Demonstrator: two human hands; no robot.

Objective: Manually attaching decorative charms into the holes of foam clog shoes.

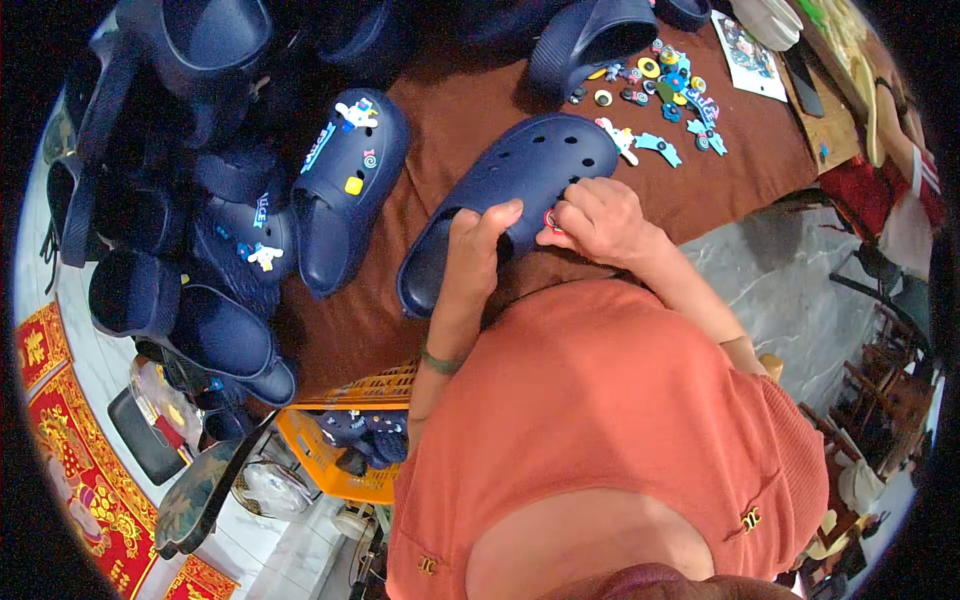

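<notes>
In front of me a navy foam clog (pixel 530 155) with a perforated top lies on a brown cloth. My left hand (pixel 475 250) grips it at the edge of its opening, thumb up and the other fingers out of sight inside. At the clog's right side, my right hand (pixel 605 220) is closed, pinching a small round red-and-white shoe charm (pixel 551 221) against the upper. Touching the toe is a white rabbit charm (pixel 619 141), with a light blue banner charm (pixel 658 149) beside it. To the left rests another navy clog (pixel 345 200) carrying several charms.
Loose colourful charms (pixel 672 90) are heaped beyond the toe, near a printed sheet (pixel 750 62). More navy clogs (pixel 215 330) crowd the left side and far edge. Below the table edge stands an orange basket (pixel 310 460) with decorated clogs. Another person's arm (pixel 893 130) shows at far right.
</notes>
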